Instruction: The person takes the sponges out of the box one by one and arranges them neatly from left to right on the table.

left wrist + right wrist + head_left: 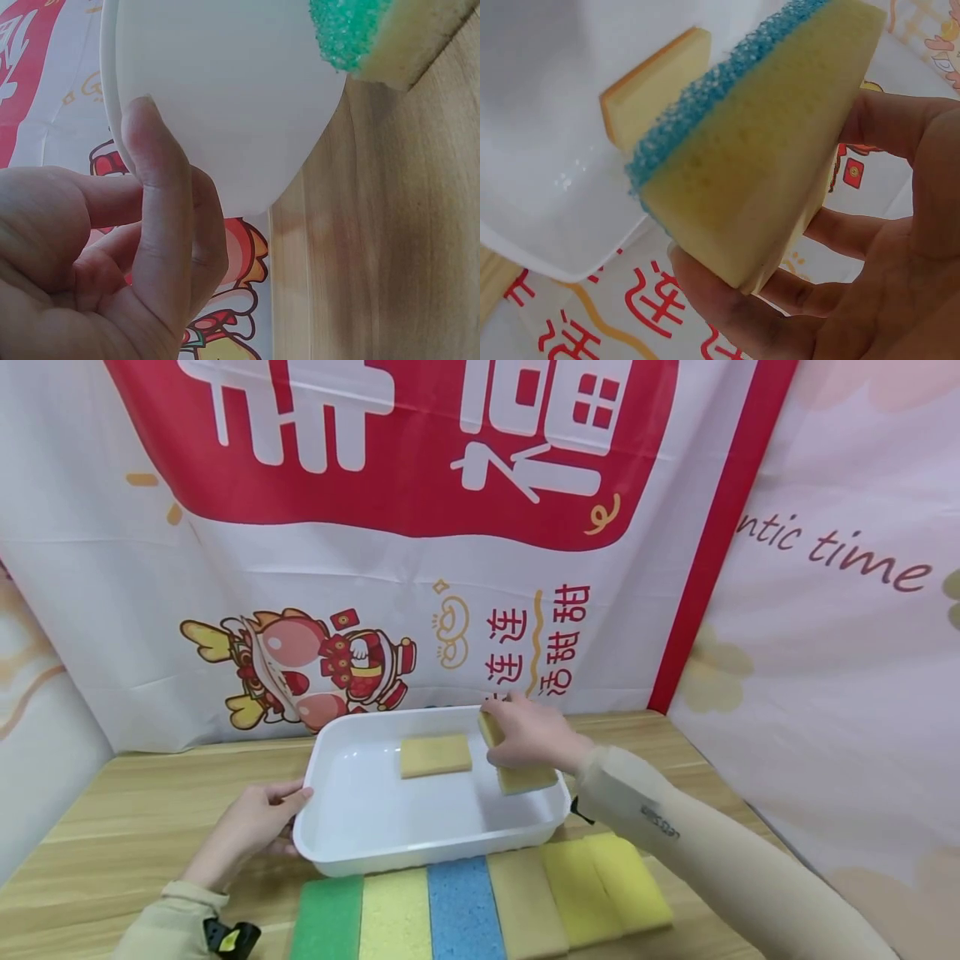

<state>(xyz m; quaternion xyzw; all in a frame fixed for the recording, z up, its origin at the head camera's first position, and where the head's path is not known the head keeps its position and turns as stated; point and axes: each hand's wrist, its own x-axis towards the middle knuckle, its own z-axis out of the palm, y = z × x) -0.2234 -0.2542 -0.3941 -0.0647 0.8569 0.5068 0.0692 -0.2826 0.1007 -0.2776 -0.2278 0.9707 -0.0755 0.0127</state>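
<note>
My left hand [258, 822] grips the left end of a white tray [375, 853], with fingers on both sides of its wall in the left wrist view. Over the tray's right end, my right hand [542, 735] holds a sponge [742, 142] by its edges. That sponge has pale yellow foam and a coarse blue scrubbing layer; my hand hides its middle in the head view. Another sponge [435, 755], pale yellow on top with a tan lower layer, lies flat inside the tray near the back wall.
A row of sponges lies along the tray's front: green [327, 917], pale yellow [395, 914], blue [465, 906], tan [527, 902] and brighter yellow [603, 885]. They rest on a wood-grain table [150, 802]. A printed cloth [360, 560] hangs behind the tray.
</note>
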